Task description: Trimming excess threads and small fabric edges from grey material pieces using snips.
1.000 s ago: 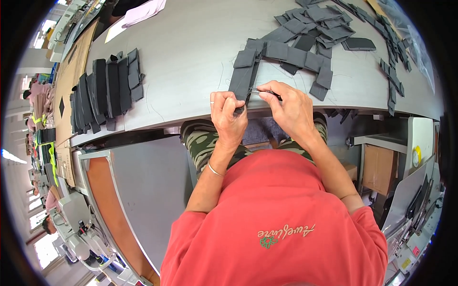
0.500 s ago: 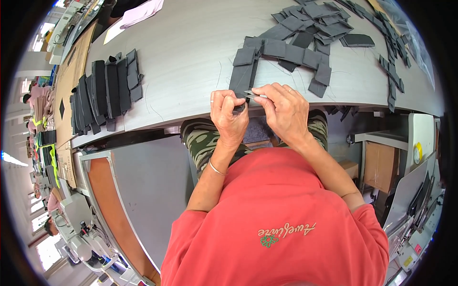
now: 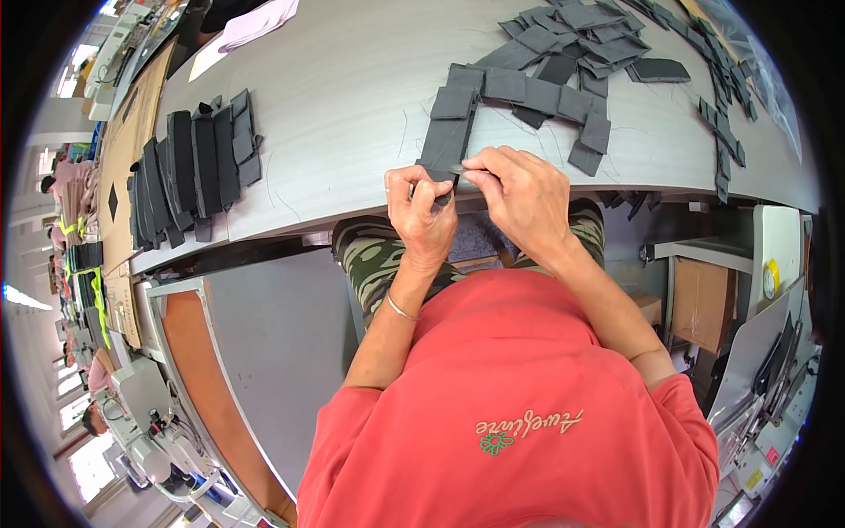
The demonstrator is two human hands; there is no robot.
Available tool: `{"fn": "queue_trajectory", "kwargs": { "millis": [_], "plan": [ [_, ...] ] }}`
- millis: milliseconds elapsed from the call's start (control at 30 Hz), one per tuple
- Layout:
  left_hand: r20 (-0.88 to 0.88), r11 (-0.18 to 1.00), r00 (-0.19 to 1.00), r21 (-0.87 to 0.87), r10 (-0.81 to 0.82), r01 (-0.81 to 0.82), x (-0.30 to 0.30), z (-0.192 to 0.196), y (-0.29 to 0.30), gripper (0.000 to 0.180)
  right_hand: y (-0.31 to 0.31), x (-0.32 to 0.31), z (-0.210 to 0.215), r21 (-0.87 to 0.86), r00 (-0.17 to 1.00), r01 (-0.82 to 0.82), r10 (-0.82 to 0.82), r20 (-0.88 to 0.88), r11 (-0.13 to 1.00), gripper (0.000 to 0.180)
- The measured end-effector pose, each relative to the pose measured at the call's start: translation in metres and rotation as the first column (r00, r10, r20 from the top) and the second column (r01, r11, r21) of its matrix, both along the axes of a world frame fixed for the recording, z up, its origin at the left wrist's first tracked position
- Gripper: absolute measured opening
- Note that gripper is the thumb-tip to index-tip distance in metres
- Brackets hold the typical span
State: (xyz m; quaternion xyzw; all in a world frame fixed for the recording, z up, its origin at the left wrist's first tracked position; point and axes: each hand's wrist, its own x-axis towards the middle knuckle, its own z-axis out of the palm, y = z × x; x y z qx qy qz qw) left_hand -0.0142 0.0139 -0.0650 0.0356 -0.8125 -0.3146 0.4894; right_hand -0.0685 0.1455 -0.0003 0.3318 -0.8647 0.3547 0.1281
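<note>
"Fabric damage is what I'd watch for. Where exactly is the work?"

"At the near edge of the surface point(image 3: 334, 114), right in front of the person. The left hand point(image 3: 421, 211) has its fingers clamped on the near end of a dark grey fabric strip point(image 3: 447, 136), which stretches away from it over the surface."

"And the right hand point(image 3: 524, 198)?"

"Thumb and forefinger are pinched on a small metal tool, probably thread snips point(image 3: 458, 168). The tip sits at the strip's right edge, just beside the left hand. I can't tell whether the blades are parted."

"So a slip could nick that edge?"

"I think so, or catch a left fingertip, since the tip points toward that hand. Dark cloth would also make a shallow cut easy to miss."

"What about the strip's far end?"

"It lies against a chain of grey flaps point(image 3: 546, 95) leading toward a heap of similar pieces point(image 3: 607, 40); whether they're joined, I can't tell. If they are, a hard tug could drag or tangle the lot."

"And the row of dark strips point(image 3: 207, 158) on the left?"

"Well apart from both hands. Only a sweeping forearm would disturb it, I'd say."
</note>
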Motion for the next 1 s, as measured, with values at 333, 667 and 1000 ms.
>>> {"fn": "queue_trajectory", "kwargs": {
  "millis": [333,667,1000],
  "plan": [
    [-0.033,1.000,0.999,-0.032,-0.003,0.002,0.001,-0.003,0.002,0.029,-0.018,-0.001,-0.002,0.087,0.997,-0.043,0.038,0.063,0.995,0.011],
    [-0.028,0.852,0.998,0.523,0.051,-0.029,0.002,0.031,-0.010,0.024,-0.004,-0.017,0.014,-0.299,0.891,-0.010,0.144,0.430,0.954,0.017],
    [-0.077,0.005,0.779,0.995,-0.622,0.103,0.011,0.029,-0.014,0.063,0.004,-0.016,0.005,-0.408,0.825,-0.146,0.338,0.452,0.901,0.037]
  ]
}}
